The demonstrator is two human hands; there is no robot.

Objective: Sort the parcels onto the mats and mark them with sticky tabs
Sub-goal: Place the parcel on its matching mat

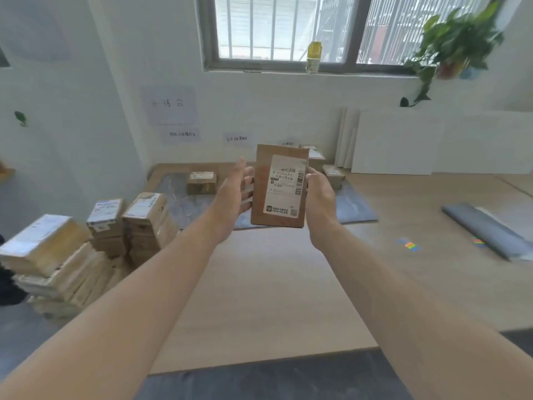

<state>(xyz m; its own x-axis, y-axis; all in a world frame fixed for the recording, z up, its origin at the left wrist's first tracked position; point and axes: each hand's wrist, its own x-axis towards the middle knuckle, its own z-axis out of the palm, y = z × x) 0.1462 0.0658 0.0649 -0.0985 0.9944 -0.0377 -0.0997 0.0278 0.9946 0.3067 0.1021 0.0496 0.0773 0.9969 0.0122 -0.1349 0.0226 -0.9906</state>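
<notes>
Both hands are up over the tabletop [274,284] with one parcel [268,194] between them, in the air, stood on its short end, touching nothing else. The white label [287,176] faces the camera.

The right hand [318,194] grips the parcel's right edge, thumb on the front by the label, fingers hidden behind. The left hand [233,194] is at the left edge with fingers fairly straight and reaching behind the parcel. Its thumb points up, off the parcel, so it props rather than clenches.

Behind the hands, at the tabletop's far side:
- left mat [173,183], grey, with one small box [202,182] on it
- right mat [356,207], grey, with a second box [334,175] at its far end
- a third box [315,154] farther back, partly hidden by the parcel
- Cannot tell whether the two mats join behind the hands.

Right side of the tabletop:
- a folded mat [484,229], grey, lying diagonally
- coloured tabs [411,245] near it on bare wood
- more tabs [478,242] just beside its near edge

Left of the tabletop and lower is a pile [57,255] of brown parcels, with two taller stacks [127,220] at its right. What the pile sits on is unclear.

On the wall are paper signs [171,105] with blurred writing, and white boards [403,140] lean at the right. On the window sill are a yellow bottle [313,56] and a plant [452,44].
</notes>
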